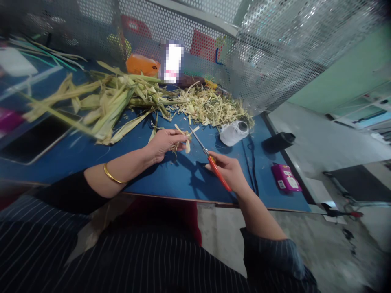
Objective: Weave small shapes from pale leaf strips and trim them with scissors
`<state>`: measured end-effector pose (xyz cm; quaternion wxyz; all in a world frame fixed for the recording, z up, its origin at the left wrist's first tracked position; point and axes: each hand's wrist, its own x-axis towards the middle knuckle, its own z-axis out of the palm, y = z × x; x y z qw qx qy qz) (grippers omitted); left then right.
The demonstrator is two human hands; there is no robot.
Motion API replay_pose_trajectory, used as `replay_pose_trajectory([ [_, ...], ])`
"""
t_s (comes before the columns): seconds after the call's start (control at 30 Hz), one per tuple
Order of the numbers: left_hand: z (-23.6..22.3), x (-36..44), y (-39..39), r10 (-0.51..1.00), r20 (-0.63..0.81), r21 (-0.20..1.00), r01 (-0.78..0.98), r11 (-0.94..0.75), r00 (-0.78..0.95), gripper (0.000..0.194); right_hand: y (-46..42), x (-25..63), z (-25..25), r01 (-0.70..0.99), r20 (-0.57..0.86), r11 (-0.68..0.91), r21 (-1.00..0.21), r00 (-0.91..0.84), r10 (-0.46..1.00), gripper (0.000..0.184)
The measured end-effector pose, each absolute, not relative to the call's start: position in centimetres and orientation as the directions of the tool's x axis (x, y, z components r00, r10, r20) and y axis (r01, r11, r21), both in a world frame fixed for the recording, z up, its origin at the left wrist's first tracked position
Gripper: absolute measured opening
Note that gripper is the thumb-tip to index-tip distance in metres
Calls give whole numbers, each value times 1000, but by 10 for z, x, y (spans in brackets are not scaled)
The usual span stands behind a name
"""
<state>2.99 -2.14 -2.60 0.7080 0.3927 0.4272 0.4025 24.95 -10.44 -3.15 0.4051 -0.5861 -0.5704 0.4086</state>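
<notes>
Between the fingers of my left hand [166, 144] is a small piece made of pale dried husk strips [187, 143], with ends sticking out several ways. My right hand [227, 169] grips red-handled scissors [218, 171], whose blades point up and left beside the husk piece. The blades look closed or nearly so. Beyond my hands lies a heap of short husk trimmings [210, 106]. Long dried husks [114, 101] are piled to the left of it. A white spool of thread [234, 132] stands to the right of the scissors' tips.
The blue table [143, 179] ends at a perforated metal panel [259, 61]. On the right are a black roll [278, 141], a purple pack [286, 178] and dark cords [252, 167]. A dark-screened tablet [36, 136] lies left; an orange packet [142, 65] sits at the back.
</notes>
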Motion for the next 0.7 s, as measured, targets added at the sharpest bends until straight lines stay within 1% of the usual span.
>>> replay_pose_trajectory([
  [0.17,-25,30,-22,903,-296,898,-231,374,310,20,-107,251,-36,364,-3,-5,-931,4,1000,57],
  [0.3,-26,30,-21,906,-285,905,-224,362,313,22,-108,251,-40,388,-11,-27,-921,43,999,60],
  [0.4,-28,29,-20,912,-256,914,-226,336,320,23,-108,252,-40,387,6,-17,-922,59,998,59],
  [0.5,-29,29,-20,923,-209,924,-245,295,323,22,-110,257,-34,399,48,32,-916,30,998,58],
  [0.6,-28,29,-21,928,-163,937,-240,252,336,18,-112,267,-24,494,79,88,-865,-39,996,61],
  [0.7,-26,29,-23,925,-113,955,-216,201,362,14,-115,276,-12,636,104,121,-762,-63,993,63],
])
